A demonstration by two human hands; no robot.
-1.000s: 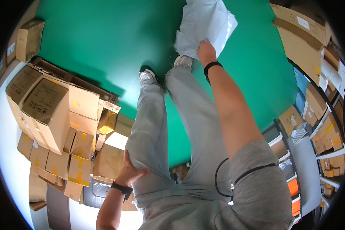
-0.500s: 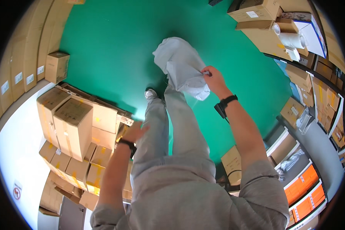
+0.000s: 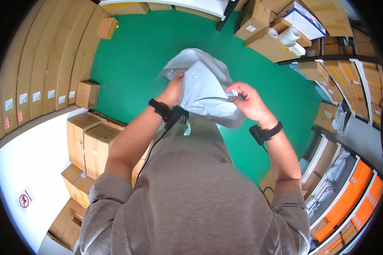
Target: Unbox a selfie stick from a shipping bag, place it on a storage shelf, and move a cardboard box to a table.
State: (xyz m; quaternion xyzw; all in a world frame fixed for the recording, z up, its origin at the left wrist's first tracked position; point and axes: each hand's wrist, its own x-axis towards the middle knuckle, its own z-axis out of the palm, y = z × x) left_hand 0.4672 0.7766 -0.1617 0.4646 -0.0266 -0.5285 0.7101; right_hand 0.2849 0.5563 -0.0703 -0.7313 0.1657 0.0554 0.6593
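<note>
A large pale grey plastic bag [image 3: 204, 83] hangs in front of my body, crumpled, with a fold lying across it. On its right side my right hand [image 3: 253, 102] pinches a gathered bit of the plastic between thumb and fingers. At the bag's left edge is my left hand [image 3: 173, 90], its thumb resting on the plastic and its other fingers hidden behind the bag. What the bag contains, if anything, does not show. Each wrist wears a black band with a small device and a cable.
Stacked cardboard boxes [image 3: 100, 146] stand at the left, with tall cartons [image 3: 38, 76] along the far left wall. Shelving with orange boxes [image 3: 347, 195] is on the right. White rolls [image 3: 288, 36] lie on a carton at the far right. The floor [image 3: 132, 55] is green.
My left hand has come up from beside my left leg to the bag's left edge. The bag is raised closer to me, with my right hand still gripping it.
</note>
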